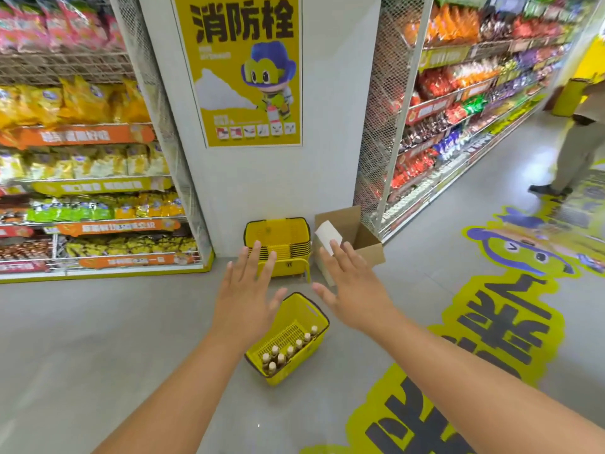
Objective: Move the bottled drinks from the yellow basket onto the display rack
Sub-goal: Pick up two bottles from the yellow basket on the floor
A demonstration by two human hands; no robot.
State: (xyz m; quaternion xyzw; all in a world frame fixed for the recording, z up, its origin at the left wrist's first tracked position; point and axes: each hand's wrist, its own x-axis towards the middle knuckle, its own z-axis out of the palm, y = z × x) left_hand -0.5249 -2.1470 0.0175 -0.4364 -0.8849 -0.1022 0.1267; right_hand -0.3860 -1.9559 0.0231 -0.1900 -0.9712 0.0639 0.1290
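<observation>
Head view: yellow basket (296, 317) of bottled drinks (288, 352) below both empty hands.

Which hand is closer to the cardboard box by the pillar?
Right. The right hand overlaps the box's near side in view; the left hand is farther left, before the stacked baskets.

Two bare forearms are seen rising from the lower edge of the frame toward its centre. No sleeves are worn over the visible length of either arm. The left hand (245, 291) and the right hand (352, 286) are uncovered, without gloves. The fingers are slender, with short nails. Slight motion blur is seen along the forearms.
</observation>
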